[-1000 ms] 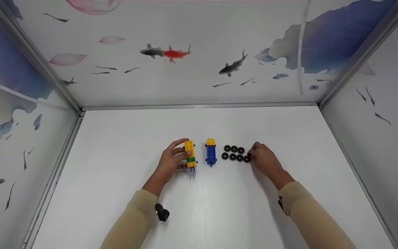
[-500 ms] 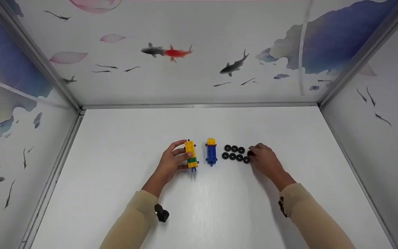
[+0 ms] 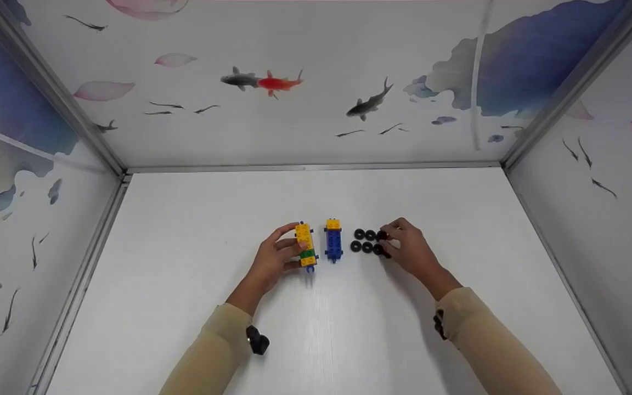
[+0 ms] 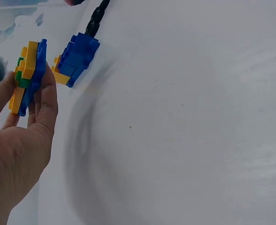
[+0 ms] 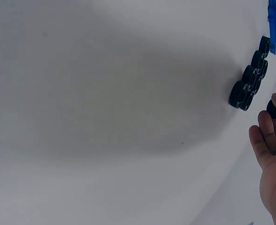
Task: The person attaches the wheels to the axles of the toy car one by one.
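Observation:
My left hand (image 3: 272,258) grips a toy building-block car (image 3: 304,230) along its left side, with yellow and green bricks on a blue base. In the left wrist view the car (image 4: 31,61) is tilted on edge between thumb and fingers. My right hand (image 3: 417,255) pinches one black toy wheel (image 5: 272,110) between thumb and fingertips. Just left of that hand, several black wheels (image 3: 367,247) lie in two rows. Between them and the left hand stands a second block car (image 3: 333,244), blue with a yellow brick at its far end.
A white table (image 3: 217,208) lies under everything, with a metal edge strip (image 3: 305,168) at the back. White panels painted with fish and petals enclose it behind and at both sides. A black device (image 3: 258,341) sits at the left sleeve cuff.
My right hand has picked up a wheel from the right end and moved left, now over the rows' right end. The car in my left hand has shifted slightly right and tilted a little.

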### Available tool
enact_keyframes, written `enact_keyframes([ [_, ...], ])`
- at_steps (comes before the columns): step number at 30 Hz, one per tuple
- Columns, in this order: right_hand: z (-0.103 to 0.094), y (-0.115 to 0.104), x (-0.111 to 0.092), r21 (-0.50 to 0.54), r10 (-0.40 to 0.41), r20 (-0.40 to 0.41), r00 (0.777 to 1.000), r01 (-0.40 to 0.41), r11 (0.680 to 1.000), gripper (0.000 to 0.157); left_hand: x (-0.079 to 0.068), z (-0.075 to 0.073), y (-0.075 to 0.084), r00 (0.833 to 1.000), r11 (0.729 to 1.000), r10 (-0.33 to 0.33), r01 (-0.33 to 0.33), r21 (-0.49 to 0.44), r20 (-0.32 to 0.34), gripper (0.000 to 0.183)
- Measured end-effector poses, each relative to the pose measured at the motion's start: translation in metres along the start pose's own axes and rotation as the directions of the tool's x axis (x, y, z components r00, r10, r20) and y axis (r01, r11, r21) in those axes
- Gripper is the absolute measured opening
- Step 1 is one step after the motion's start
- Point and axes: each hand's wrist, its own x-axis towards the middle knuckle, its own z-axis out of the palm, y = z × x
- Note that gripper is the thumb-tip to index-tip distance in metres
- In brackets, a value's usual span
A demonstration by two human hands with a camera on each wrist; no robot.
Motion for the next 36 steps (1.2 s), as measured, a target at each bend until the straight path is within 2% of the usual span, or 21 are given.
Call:
enact_keyframes([
  [4,0.005,-0.014,0.005,0.109,0.019,-0.001,1.0,-0.019,0.994,0.029,0.0,0.001,-0.001,1.0,1.0,-0.005,0.005,-0.008,0.022,0.061],
  [7,0.008,-0.024,0.008,0.146,0.028,0.009,1.0,-0.029,0.989,0.028,-0.002,0.002,-0.001,0.999,1.0,-0.009,0.01,-0.023,0.031,0.061],
  [18,0.019,-0.055,0.022,0.19,0.033,0.062,0.998,-0.044,0.981,0.027,-0.004,0.006,-0.002,0.999,1.0,-0.011,0.012,-0.024,0.047,0.065],
  [26,0.031,-0.076,0.028,0.2,-0.002,0.108,0.994,-0.02,0.98,0.032,-0.007,0.011,-0.002,0.997,0.998,-0.004,0.009,-0.066,0.079,0.066],
  [36,0.039,-0.088,0.035,0.256,-0.042,0.116,0.992,0.011,0.967,0.034,-0.011,0.016,-0.001,0.996,0.998,0.021,-0.015,-0.069,0.09,0.065],
])
